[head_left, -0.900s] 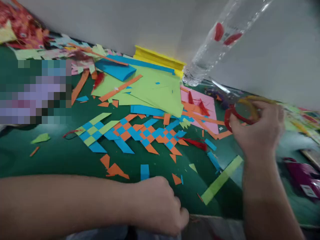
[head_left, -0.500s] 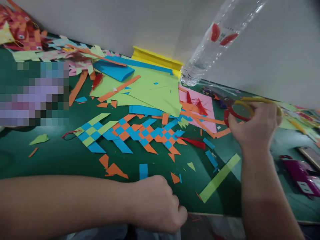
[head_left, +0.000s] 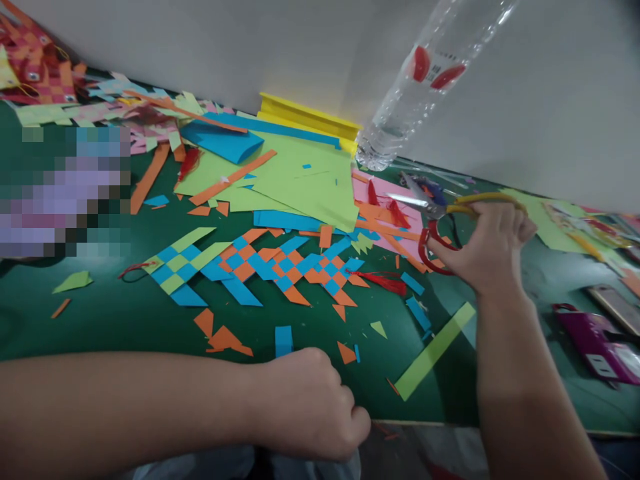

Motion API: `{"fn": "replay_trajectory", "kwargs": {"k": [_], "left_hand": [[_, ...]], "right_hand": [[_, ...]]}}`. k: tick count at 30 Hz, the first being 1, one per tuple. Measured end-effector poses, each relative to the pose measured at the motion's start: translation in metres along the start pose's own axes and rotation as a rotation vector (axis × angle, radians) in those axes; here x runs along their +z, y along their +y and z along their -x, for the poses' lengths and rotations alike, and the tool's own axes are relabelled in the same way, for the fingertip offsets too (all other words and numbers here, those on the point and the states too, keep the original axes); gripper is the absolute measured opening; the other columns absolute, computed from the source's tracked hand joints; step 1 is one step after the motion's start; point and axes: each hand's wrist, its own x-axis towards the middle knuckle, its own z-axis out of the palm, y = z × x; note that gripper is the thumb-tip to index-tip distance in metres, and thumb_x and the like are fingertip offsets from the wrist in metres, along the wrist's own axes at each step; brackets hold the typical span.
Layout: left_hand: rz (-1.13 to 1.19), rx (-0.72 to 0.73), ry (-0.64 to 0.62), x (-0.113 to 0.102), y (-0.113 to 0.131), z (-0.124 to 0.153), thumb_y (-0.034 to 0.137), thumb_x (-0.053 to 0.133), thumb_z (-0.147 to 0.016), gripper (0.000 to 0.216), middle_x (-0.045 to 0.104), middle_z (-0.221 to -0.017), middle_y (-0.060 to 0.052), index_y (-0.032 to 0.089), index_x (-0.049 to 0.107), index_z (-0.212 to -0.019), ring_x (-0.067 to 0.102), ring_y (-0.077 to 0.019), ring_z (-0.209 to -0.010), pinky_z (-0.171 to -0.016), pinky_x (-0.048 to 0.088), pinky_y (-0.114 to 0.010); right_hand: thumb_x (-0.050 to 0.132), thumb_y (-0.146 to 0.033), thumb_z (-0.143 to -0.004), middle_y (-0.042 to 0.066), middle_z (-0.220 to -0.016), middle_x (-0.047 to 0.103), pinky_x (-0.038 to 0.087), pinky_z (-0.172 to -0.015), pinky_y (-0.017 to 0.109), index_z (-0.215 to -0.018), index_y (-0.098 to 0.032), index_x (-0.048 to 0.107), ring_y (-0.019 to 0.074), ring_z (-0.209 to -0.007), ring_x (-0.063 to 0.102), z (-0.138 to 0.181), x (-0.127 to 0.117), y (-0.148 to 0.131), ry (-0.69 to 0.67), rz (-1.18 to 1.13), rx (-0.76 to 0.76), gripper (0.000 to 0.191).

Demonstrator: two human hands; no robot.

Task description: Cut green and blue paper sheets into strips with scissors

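My right hand (head_left: 487,247) is closed on a pair of scissors (head_left: 433,213) with one red and one yellow handle, its blades pointing left over the pink paper (head_left: 380,197). Closed in a fist, my left hand (head_left: 313,403) rests at the near table edge; what it holds, if anything, is hidden. A woven strip of blue, orange and green paper (head_left: 255,267) lies in the middle of the green table (head_left: 125,320). A long green paper strip (head_left: 433,353) lies just left of my right forearm.
Green, blue and yellow sheets (head_left: 300,173) are piled against the wall. A clear plastic bottle (head_left: 405,100) stands behind them. Paper scraps litter the surface. A purple object (head_left: 595,343) and a phone (head_left: 615,307) lie at the right. More woven paper (head_left: 35,60) sits at the far left.
My right hand has lifted the scissors off the table and drawn them left and nearer, so the blades now show over the pink paper. My left fist has stayed put.
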Motion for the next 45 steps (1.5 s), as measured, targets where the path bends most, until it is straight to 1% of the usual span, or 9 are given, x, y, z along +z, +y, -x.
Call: {"fn": "replay_trajectory", "kwargs": {"k": [5,10,15,18,27,35,39,42,45], "left_hand": [[0.001,-0.004,-0.005,0.000,0.000,0.000,0.026,0.076,-0.079,0.028,0.053,-0.050,0.004,0.019,0.053,-0.065,0.050,-0.0133,-0.040,-0.032,0.023,-0.030],[-0.009,-0.008,0.031,0.001,0.001,0.001,0.028,0.077,-0.077,0.029,0.053,-0.050,0.004,0.019,0.052,-0.064,0.050,-0.0133,-0.040,-0.032,0.023,-0.030],[-0.017,-0.012,0.063,0.003,0.001,0.001,0.028,0.076,-0.078,0.030,0.051,-0.048,0.004,0.019,0.051,-0.064,0.048,-0.0128,-0.039,-0.033,0.023,-0.029],[-0.021,-0.007,0.059,0.003,0.001,0.001,0.028,0.075,-0.080,0.030,0.050,-0.048,0.004,0.019,0.051,-0.064,0.048,-0.0125,-0.039,-0.034,0.023,-0.028],[-0.017,-0.012,0.088,0.003,0.002,0.002,0.027,0.078,-0.075,0.030,0.051,-0.048,0.004,0.019,0.052,-0.063,0.048,-0.0129,-0.039,-0.032,0.023,-0.030],[-0.009,-0.003,0.062,0.002,0.002,0.001,0.027,0.076,-0.078,0.029,0.051,-0.048,0.004,0.019,0.052,-0.063,0.050,-0.0130,-0.039,-0.033,0.024,-0.029],[-0.013,-0.011,0.100,0.003,0.002,0.002,0.028,0.079,-0.074,0.031,0.051,-0.048,0.004,0.019,0.051,-0.063,0.049,-0.0133,-0.039,-0.032,0.025,-0.030],[-0.013,-0.016,0.105,0.004,0.002,0.002,0.028,0.080,-0.073,0.031,0.051,-0.048,0.004,0.019,0.052,-0.062,0.049,-0.0135,-0.039,-0.032,0.026,-0.030],[-0.009,-0.013,0.093,0.004,0.001,0.002,0.027,0.079,-0.074,0.030,0.052,-0.048,0.004,0.019,0.052,-0.063,0.049,-0.0133,-0.039,-0.032,0.025,-0.029]], "right_hand": [[0.076,-0.055,-0.073,0.014,-0.115,0.066,0.043,-0.096,0.058,-0.122,-0.021,0.059,0.0370,-0.109,0.060,0.003,0.007,0.005,0.059,-0.059,-0.203,0.062],[0.076,-0.045,-0.081,0.012,-0.113,0.070,0.049,-0.096,0.053,-0.124,-0.023,0.060,0.0335,-0.107,0.062,0.000,0.004,0.004,0.135,-0.090,-0.381,0.051],[0.075,-0.040,-0.083,0.009,-0.111,0.071,0.050,-0.100,0.052,-0.125,-0.024,0.060,0.0297,-0.104,0.063,-0.004,0.004,-0.001,0.168,-0.124,-0.500,0.047],[0.074,-0.039,-0.084,0.008,-0.111,0.071,0.048,-0.104,0.052,-0.125,-0.026,0.061,0.0289,-0.107,0.063,-0.004,0.005,-0.006,0.166,-0.182,-0.513,0.044],[0.067,-0.042,-0.087,0.006,-0.105,0.073,0.043,-0.106,0.054,-0.110,-0.029,0.065,0.0288,-0.106,0.064,-0.004,0.006,-0.018,0.019,-0.242,-0.413,0.026],[0.064,-0.041,-0.092,0.006,-0.097,0.075,0.046,-0.092,0.045,-0.097,-0.026,0.068,0.0267,-0.099,0.065,-0.006,0.003,-0.023,0.042,-0.276,-0.396,0.016],[0.066,-0.032,-0.091,0.006,-0.097,0.075,0.048,-0.088,0.043,-0.098,-0.025,0.068,0.0260,-0.098,0.065,-0.006,0.003,-0.022,0.109,-0.279,-0.451,0.010],[0.067,-0.029,-0.090,0.006,-0.097,0.076,0.049,-0.088,0.042,-0.103,-0.026,0.067,0.0254,-0.096,0.066,-0.006,0.004,-0.019,0.173,-0.253,-0.504,0.013],[0.067,-0.030,-0.089,0.006,-0.098,0.076,0.050,-0.088,0.044,-0.105,-0.026,0.066,0.0264,-0.096,0.067,-0.006,0.004,-0.016,0.168,-0.239,-0.485,0.016]]}}
